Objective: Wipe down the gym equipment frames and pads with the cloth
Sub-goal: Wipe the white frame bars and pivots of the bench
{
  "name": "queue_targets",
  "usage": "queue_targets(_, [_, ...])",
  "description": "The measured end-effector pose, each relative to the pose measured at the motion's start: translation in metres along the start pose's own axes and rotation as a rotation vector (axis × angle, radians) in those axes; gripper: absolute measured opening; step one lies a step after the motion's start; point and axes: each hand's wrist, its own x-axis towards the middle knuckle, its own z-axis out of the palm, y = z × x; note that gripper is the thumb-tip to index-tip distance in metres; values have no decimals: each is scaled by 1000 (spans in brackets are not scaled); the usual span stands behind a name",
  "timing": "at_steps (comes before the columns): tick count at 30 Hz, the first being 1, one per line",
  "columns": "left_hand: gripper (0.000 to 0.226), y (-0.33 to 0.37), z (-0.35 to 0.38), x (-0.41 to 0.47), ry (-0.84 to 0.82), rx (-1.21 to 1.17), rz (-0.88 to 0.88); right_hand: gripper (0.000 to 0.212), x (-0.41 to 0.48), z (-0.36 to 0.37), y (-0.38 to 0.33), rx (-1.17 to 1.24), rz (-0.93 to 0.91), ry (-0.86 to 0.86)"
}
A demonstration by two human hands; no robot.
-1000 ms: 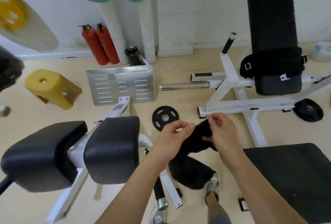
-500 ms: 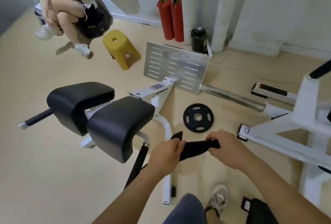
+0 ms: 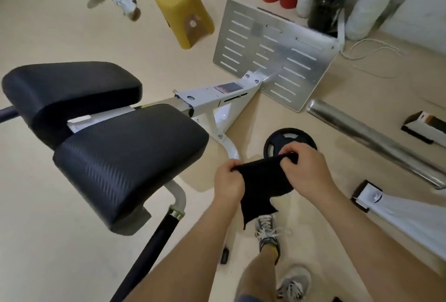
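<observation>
1. In front of the person's body, above the pale floor, a black cloth (image 3: 261, 181) hung stretched between both hands; it looked soft and matte, its top edge pulled taut and a ragged corner drooping toward a grey laced sneaker (image 3: 268, 231)
2. The left hand (image 3: 228, 182) was curled into a closed fist on the cloth's left edge, fingers wrapped around the fabric
3. The right hand (image 3: 305, 168) pinched the cloth's upper right edge, its fingers bent tight on the fabric with the thumb tucked beneath
4. Just left of the hands stood the near pad (image 3: 128, 161), a thick rounded black cushion with a fine woven, carbon-like grain; the far pad (image 3: 70, 89) sat beside it, smoother and equally rounded
5. Between and beyond the pads ran the white frame (image 3: 212, 96), a square painted metal tube joined to a slotted silver footplate (image 3: 275, 55)
6. A black handle bar (image 3: 154, 246) slanted down below the near pad
7. A round black weight plate (image 3: 277, 142) lay flat on the floor just behind the hands, with a shiny metal cylinder (image 3: 371, 142) to its right
8. Farther off stood a yellow plastic stool (image 3: 183, 9) with a hole in its top
</observation>
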Motion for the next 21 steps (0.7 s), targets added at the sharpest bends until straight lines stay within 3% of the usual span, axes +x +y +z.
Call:
queue_targets(3, [35,-1,15,50,207,48,128,15,44,19,18,48,-37,-14])
queue_targets(7, [32,-34,34,96,335,204,316,12,92,63,61,154,0,-49])
queue_targets(11, [35,-111,57,147,259,340,206,16,129,129,120,131,14,-230])
queue_targets(16, [36,-196,78,219,-23,673,15,46,160,209,194,-36,13,-627])
queue_targets(19, [28,-236,100,265,8,712,102,52,171,267,235,138,170,-595])
queue_targets(21, [50,-257,119,297,32,629,215,57,182,304,256,327,220,-528])
